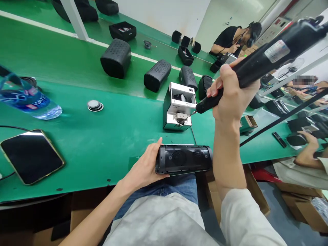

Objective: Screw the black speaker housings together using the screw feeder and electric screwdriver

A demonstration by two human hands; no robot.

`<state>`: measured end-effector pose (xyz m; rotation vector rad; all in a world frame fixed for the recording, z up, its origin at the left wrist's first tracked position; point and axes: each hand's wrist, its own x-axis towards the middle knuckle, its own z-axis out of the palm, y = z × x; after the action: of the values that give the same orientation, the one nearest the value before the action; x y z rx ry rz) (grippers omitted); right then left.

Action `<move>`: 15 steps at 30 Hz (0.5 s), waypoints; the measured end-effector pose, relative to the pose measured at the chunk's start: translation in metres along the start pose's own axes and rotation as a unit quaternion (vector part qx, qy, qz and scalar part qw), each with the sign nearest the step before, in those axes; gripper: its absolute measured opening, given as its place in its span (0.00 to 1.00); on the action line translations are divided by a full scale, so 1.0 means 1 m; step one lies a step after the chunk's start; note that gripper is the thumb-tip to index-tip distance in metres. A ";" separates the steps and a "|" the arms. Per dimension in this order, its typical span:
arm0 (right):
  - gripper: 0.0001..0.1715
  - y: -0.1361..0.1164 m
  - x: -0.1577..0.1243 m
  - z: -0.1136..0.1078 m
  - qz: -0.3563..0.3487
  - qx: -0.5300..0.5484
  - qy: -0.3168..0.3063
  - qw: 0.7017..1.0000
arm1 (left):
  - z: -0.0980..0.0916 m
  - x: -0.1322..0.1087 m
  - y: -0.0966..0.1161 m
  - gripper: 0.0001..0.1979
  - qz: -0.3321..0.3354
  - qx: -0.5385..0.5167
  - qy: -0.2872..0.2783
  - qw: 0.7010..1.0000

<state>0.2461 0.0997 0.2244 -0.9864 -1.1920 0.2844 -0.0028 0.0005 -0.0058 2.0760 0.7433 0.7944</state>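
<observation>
My right hand [234, 87] is wrapped round a black electric screwdriver [266, 56], raised on the right. Its thin bit points down and left, and the tip is at the front of a white screw feeder [179, 107]. Below, at the table's front edge, my left hand [145, 167] grips the left end of a black speaker [184, 159]. That speaker lies on its long side with two round driver areas facing up. My thumb is at its upper edge, and the other fingers are partly hidden under it.
Several black speaker housings [116, 58] stand along the back of the green table [107, 143]. On the left are a tablet [33, 156], a water bottle [33, 99] and a stack of round discs [95, 105]. A co-worker [230, 41] sits across; another's arm [309, 150] is at right.
</observation>
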 end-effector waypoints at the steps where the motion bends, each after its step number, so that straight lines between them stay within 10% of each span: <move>1: 0.30 0.002 0.002 0.000 0.013 0.003 -0.002 1.000 | 0.000 0.000 0.000 0.77 0.001 0.000 0.000 1.000; 8: 0.33 0.005 -0.006 -0.008 0.037 0.012 -0.097 0.995 | -0.001 0.002 0.000 0.76 0.006 0.014 -0.002 1.000; 12: 0.38 -0.030 -0.033 -0.036 0.091 -0.035 -0.211 0.973 | -0.001 0.001 0.000 0.77 0.013 0.026 -0.004 1.000; 15: 0.36 -0.060 -0.040 -0.070 0.098 -0.035 -0.186 0.977 | -0.002 0.002 0.001 0.76 0.018 0.038 -0.006 0.999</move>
<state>0.2737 0.0040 0.2424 -1.1462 -1.4521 0.6085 -0.0032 0.0026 -0.0036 2.1655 0.7421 0.7824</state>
